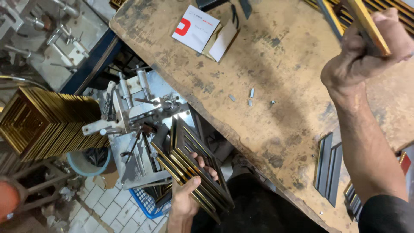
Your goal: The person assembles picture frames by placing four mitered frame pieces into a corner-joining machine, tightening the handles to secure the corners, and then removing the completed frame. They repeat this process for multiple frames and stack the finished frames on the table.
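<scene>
Nearest the body, the left hand (186, 190) grips a bundle of dark, gold-edged frames (194, 170), fingers curled over its edge; their count is unclear; the bundle's long axis runs from lower right up toward the metal jig (138, 116), just beyond the hand and nearer to it than to the right; four dark strips (328, 168) lie on the bench (276, 64); farther off, the right hand (366, 47) is clenched around one gold-edged strip (366, 23), raised over the bench; one stack of gold frames (47, 121) stands left.
</scene>
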The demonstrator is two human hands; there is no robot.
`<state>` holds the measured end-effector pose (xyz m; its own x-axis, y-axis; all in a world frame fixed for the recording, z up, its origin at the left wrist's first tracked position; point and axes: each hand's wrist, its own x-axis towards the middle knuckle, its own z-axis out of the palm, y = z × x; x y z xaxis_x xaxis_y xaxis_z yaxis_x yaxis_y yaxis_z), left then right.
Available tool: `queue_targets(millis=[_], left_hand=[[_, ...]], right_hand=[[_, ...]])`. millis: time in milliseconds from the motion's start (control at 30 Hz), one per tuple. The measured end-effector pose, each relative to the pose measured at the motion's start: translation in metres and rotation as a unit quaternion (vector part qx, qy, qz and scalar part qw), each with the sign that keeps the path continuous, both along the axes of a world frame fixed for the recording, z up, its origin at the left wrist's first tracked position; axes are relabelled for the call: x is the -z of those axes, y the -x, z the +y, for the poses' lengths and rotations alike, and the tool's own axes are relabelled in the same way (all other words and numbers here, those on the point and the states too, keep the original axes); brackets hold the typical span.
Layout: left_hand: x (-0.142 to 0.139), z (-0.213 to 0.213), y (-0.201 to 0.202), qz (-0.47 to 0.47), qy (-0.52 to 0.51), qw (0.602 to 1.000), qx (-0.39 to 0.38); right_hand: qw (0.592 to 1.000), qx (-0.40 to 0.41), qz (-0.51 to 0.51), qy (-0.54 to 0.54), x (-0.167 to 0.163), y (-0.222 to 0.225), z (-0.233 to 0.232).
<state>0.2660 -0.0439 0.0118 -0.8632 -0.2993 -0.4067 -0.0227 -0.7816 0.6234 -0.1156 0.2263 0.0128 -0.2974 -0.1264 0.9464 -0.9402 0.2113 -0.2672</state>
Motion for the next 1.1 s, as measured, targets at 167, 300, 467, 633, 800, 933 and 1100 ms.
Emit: queue_targets(millis=[167, 300, 467, 633, 800, 933, 1100], left_hand=[[-0.013, -0.002, 0.022, 0.016, 0.026, 0.997, 0.068], [-0.013, 0.004, 0.029, 0.089, -0.004, 0.987, 0.134], [-0.018, 0.028, 0.031, 0.062, -0.185, 0.951, 0.238], [-0.025, 0.054, 0.03, 0.004, -0.188, 0.949, 0.252], [-0.023, 0.055, 0.036, 0.039, -0.233, 0.924, 0.301], [-0.013, 0.053, 0.048, 0.148, -0.257, 0.871, 0.392], [-0.005, 0.059, 0.067, 0.166, -0.308, 0.852, 0.39]], right_hand=[[0.834, -0.178, -0.506, 0.129, -0.048, -0.077, 0.023], [0.556, -0.222, -0.796, 0.089, -0.014, -0.135, -0.021], [0.503, -0.147, -0.848, 0.079, 0.057, -0.212, -0.057], [0.373, -0.308, -0.835, 0.261, 0.112, -0.255, -0.034], [0.226, -0.482, -0.796, 0.287, 0.178, -0.271, 0.015], [0.237, -0.51, -0.786, 0.257, 0.187, -0.278, 0.035], [0.306, -0.443, -0.785, 0.307, 0.139, -0.276, 0.035]])
